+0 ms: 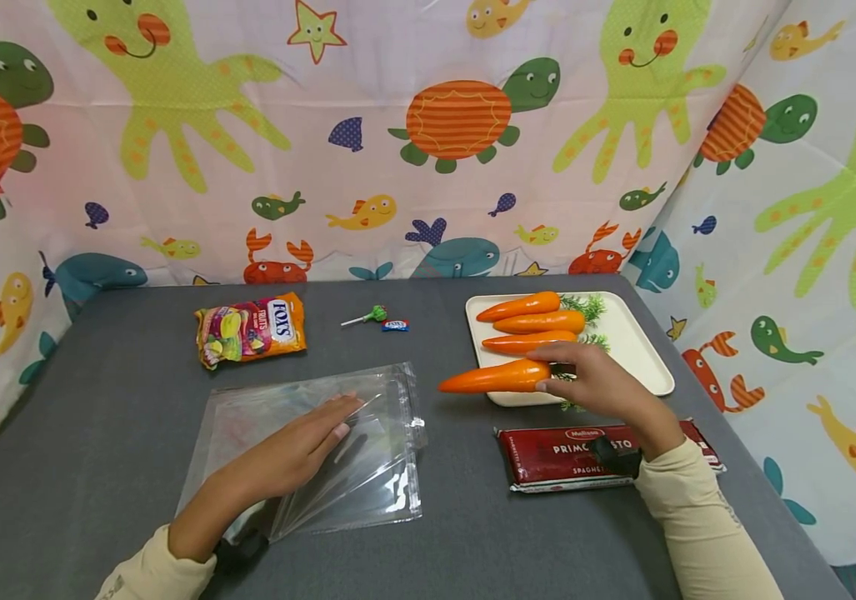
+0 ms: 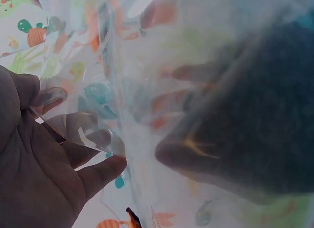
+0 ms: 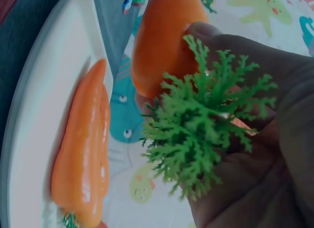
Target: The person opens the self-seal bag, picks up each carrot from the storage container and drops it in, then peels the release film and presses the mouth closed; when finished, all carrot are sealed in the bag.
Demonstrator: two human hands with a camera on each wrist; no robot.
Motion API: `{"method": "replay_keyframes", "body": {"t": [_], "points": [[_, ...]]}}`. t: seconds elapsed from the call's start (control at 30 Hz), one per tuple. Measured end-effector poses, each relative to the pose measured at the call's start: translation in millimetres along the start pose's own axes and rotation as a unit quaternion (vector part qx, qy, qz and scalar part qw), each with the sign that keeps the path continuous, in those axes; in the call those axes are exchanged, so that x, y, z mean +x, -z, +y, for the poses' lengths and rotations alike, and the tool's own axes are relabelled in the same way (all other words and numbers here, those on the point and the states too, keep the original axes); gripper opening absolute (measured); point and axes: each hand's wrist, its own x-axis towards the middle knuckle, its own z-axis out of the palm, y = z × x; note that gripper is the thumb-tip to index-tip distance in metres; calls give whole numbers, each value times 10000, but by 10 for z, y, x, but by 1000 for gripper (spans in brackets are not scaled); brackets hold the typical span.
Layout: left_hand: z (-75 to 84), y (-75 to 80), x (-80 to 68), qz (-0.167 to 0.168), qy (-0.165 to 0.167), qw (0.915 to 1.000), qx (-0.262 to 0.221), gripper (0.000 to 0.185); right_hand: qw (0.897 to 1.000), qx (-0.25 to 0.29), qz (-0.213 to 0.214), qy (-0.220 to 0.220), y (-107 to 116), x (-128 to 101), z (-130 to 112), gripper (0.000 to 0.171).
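Note:
My right hand [image 1: 603,383] grips an orange carrot [image 1: 495,377] by its thick end, over the near left edge of a cream tray [image 1: 641,367]. Green leaves [image 3: 201,120] of this carrot stick out beside the palm in the right wrist view. Three more carrots [image 1: 540,322] with leafy tops lie side by side on the tray. My left hand [image 1: 296,446] is at a clear plastic bag [image 1: 382,492] lying flat on the table. In the left wrist view, the edge of its film [image 2: 78,134] runs between thumb and fingers, and the bag looks partly raised there.
A red spaghetti pack [image 1: 548,462] lies under the right wrist, in front of the tray. Behind the bag are an orange sweets packet [image 1: 251,329], a green lollipop [image 1: 375,313] and a small blue wrapped sweet [image 1: 395,326]. A patterned curtain [image 1: 367,167] borders the grey table [image 1: 458,550].

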Motion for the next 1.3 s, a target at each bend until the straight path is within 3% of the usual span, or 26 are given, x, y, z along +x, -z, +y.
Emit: {"method": "replay_keyframes", "body": {"t": [0.23,0.43,0.77,1.03,1.3], "points": [[5,1,9,12,51,10000,1,48,9997,53,22,225,-109,43,-128,42],[25,-23,-2,-49,274,9996,-83,49,9988,-1,-285,406,-223,112,-217,42],[53,-27,-8,71,15,9999,-101,49,9951,-103,-605,771,-354,305,-432,40],[67,-24,5,44,177,9997,-134,49,9895,-125,-976,1061,-476,426,-551,39],[58,-41,14,77,346,9993,-138,49,9855,-46,-1352,1025,-615,504,-639,39]]}}
